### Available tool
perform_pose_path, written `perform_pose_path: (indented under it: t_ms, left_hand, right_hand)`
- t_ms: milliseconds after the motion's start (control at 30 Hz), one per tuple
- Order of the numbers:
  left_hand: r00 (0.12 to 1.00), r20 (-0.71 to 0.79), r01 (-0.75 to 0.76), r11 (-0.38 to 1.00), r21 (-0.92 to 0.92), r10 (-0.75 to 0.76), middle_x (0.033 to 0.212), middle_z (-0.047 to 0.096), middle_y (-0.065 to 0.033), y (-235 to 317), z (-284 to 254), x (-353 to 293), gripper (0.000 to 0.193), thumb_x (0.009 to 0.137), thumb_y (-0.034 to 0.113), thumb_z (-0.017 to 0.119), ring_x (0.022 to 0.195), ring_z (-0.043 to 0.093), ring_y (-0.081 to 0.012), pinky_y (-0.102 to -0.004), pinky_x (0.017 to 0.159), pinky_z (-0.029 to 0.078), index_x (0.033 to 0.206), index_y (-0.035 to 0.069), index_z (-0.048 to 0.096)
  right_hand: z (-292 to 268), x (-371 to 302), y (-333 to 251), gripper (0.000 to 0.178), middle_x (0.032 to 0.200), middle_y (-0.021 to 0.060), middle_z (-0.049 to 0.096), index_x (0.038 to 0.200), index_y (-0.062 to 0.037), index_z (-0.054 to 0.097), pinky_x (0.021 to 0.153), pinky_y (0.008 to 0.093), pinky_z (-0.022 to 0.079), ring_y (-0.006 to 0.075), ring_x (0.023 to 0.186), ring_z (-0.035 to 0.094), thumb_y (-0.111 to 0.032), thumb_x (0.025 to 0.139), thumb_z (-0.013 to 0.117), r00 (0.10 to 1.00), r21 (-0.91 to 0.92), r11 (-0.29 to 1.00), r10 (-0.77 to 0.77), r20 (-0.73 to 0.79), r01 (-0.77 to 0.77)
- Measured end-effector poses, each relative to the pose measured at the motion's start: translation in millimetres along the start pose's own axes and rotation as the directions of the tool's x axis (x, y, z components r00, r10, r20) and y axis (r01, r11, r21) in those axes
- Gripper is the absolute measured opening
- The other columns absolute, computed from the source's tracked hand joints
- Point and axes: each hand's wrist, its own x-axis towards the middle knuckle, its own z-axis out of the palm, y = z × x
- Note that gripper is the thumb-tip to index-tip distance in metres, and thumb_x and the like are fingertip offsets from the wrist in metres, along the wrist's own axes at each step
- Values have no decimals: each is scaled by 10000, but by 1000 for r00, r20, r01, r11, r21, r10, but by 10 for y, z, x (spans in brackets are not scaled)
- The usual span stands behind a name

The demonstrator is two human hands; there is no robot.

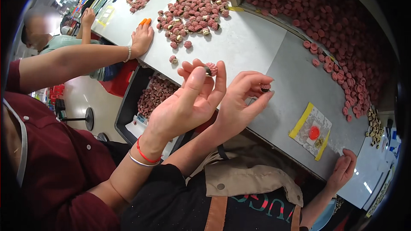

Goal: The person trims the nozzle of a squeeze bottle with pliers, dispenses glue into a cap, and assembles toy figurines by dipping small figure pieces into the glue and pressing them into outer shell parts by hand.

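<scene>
My left hand (237, 102) is raised over the table edge. It pinches a small pink bumpy piece (265, 87) with a dark underside between thumb and fingertips. Close beside it, a co-worker's hand (184, 96) with a red bracelet holds up a similar pink berry-like piece (211, 69). At the table's right front edge rests my right hand (341, 171), fingers loosely bent, with no object visible in it. Nearest to it lies a yellow-taped sheet (303, 135) bearing a round red item (314, 133).
Berry-like pieces (197, 15) lie heaped at the far left. A large bin of pink caps (317, 13) spills onto the table at right. Below the edge sits a dark-rimmed drawer (124, 107) of brownish pieces. The co-worker's other hand (142, 38) leans on the table; another person sits beyond.
</scene>
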Motion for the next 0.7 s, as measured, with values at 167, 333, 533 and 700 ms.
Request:
perform_pose_path:
  t_ms: [167, 333, 533, 700]
  left_hand:
    - [1000, -15, 14, 989, -144, -17, 1043, 546, -30, -86, -11, 5, 299, 831, -53, 638, 949, 551, -75, -202, 822, 464, 1110, 2, 544]
    - [996, -19, 79, 967, -242, -86, 1028, 567, -34, -101, 23, -3, 322, 831, -66, 632, 935, 555, -70, -199, 821, 460, 1126, -2, 521]
    - [999, -39, 21, 977, -210, -30, 988, 580, -28, -73, -27, -20, 313, 828, -76, 630, 897, 548, -63, -186, 780, 458, 1117, -13, 529]
    - [998, -57, 1, 986, -166, -10, 975, 579, -28, -99, 7, -17, 313, 823, -76, 640, 878, 542, -55, -181, 764, 453, 1113, -17, 537]
  right_hand:
    - [15, 32, 17, 324, 597, -64, 323, 1013, 1, 552, 492, 198, 179, 20, 529, 267, -283, 998, 396, 999, -18, 999, -46, -12, 46]
    - [-36, -2, 56, 329, 605, -67, 315, 989, 1, 548, 499, 200, 182, 22, 544, 264, -291, 1000, 397, 999, 0, 999, -33, -22, 33]
    - [33, 27, 5, 349, 604, -72, 301, 975, 1, 541, 503, 205, 175, 25, 551, 257, -320, 997, 407, 999, -3, 999, -45, -9, 45]
    - [21, 19, 32, 359, 610, -70, 301, 943, -4, 533, 504, 212, 168, 28, 555, 253, -337, 995, 410, 998, -2, 998, -56, -4, 56]
